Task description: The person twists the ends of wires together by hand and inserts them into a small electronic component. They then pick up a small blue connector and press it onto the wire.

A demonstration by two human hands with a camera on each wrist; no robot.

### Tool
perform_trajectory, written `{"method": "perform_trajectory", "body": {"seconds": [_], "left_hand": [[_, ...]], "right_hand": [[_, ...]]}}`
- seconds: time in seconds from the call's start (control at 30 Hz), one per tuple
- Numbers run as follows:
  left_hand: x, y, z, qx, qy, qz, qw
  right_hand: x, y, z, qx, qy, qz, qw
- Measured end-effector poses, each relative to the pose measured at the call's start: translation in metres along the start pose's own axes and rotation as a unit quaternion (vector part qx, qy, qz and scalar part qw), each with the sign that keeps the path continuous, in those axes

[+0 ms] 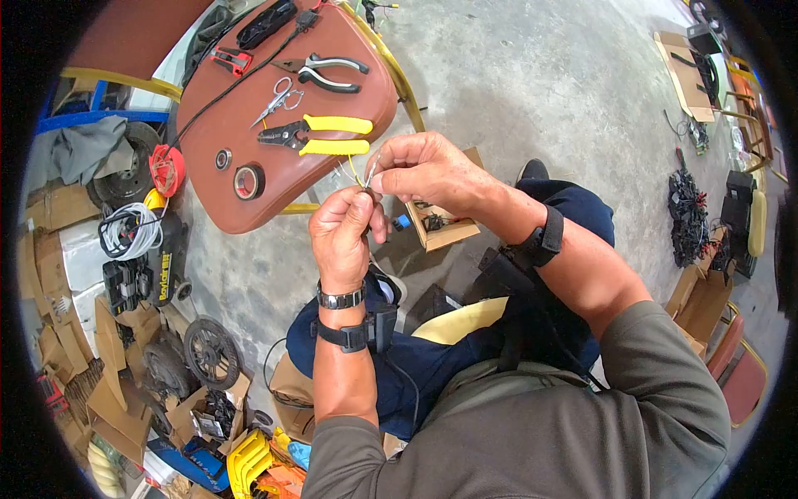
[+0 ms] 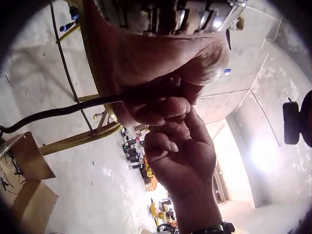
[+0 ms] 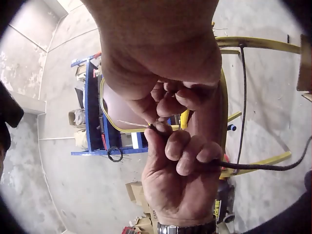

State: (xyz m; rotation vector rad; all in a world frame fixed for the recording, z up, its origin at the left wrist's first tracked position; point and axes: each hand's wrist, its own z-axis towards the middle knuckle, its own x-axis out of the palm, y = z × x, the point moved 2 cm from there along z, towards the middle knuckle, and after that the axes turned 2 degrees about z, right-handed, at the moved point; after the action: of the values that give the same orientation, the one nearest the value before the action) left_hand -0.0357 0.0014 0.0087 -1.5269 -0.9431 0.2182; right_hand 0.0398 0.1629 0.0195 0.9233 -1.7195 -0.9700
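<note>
My left hand [image 1: 342, 233] grips a black cable [image 3: 275, 167] between thumb and curled fingers, its cut end poking out past the thumb. Thin bare strands [image 3: 130, 122] and a yellow wire [image 1: 355, 170] stick out at that end. Close against it, my right hand [image 1: 428, 170] pinches the wires with thumb and forefinger; its fingertips partly hide them. Wire strippers [image 1: 334, 148] with yellow handles lie just beyond the hands on a reddish-brown chair seat [image 1: 204, 125]. Farther up the seat are small scissors [image 1: 281, 101] and grey-and-black pliers [image 1: 331, 75].
The seat also bears a roll of tape [image 1: 248, 182], a smaller ring [image 1: 223, 159], a red tool [image 1: 231, 60] and a black power cord [image 1: 241, 79]. Below the hands, an open cardboard box [image 1: 453, 235] stands on the concrete floor. Wheels [image 1: 211, 353] and cartons crowd the left side.
</note>
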Motion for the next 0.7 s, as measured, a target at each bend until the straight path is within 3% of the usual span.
{"method": "perform_trajectory", "body": {"seconds": [0.7], "left_hand": [[0.0017,0.0004,-0.0016,-0.008,-0.010,0.025,1.000]], "right_hand": [[-0.0003,0.0005,-0.0007,-0.007,0.000,-0.018,1.000]]}}
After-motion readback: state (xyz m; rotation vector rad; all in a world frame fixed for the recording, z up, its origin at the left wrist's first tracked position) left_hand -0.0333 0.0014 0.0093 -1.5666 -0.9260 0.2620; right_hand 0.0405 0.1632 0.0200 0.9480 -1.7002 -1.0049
